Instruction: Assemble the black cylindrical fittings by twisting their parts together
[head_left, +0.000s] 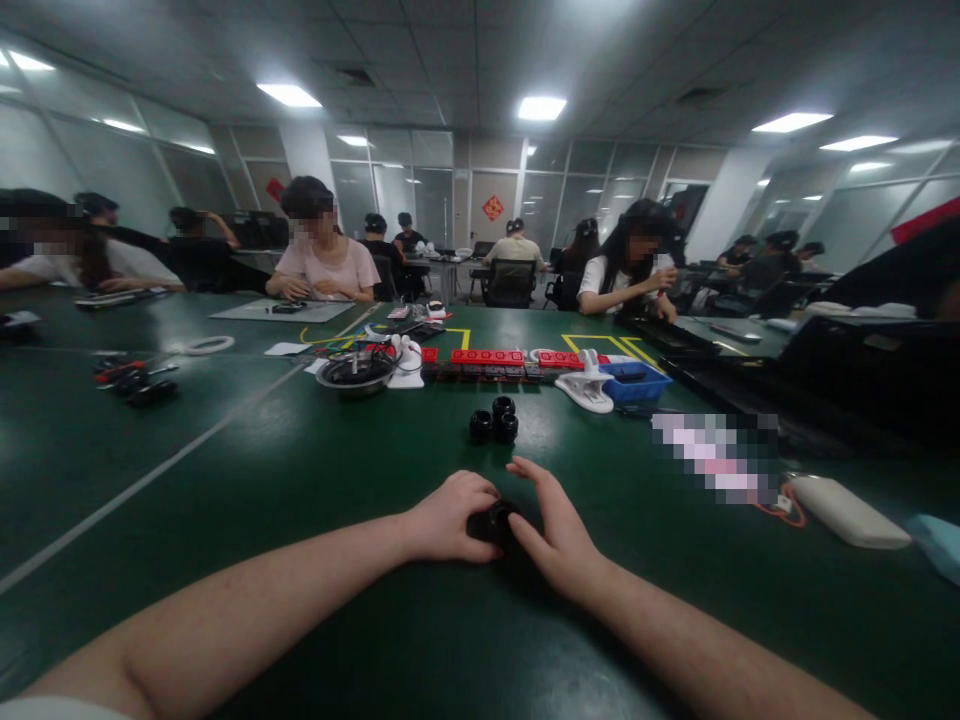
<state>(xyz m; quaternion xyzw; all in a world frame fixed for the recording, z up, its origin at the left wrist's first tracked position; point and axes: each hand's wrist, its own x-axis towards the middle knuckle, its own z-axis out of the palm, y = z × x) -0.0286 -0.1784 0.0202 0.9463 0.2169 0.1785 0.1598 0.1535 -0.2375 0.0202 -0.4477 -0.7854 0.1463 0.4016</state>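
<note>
A small black round part with a hollow top [499, 516] stands on the green table in front of me. My left hand [452, 517] is curled round its left side, fingers behind and thumb in front. On the other side, my right hand [561, 535] has its fingers stretched out and spread; its thumb is close to the part, and I cannot tell whether it touches. Just beyond my hands, three similar glossy black round parts [482, 428] are grouped together. The lower side of the part between my hands is dark and partly hidden.
Across the table lie a red strip of blocks [487, 357], a metal bowl with black cable [352, 372], a white clip [589, 385] and a blue tray [637, 382]. Black tools [139, 380] are at left, a beige case [851, 510] at right. Other people sit opposite.
</note>
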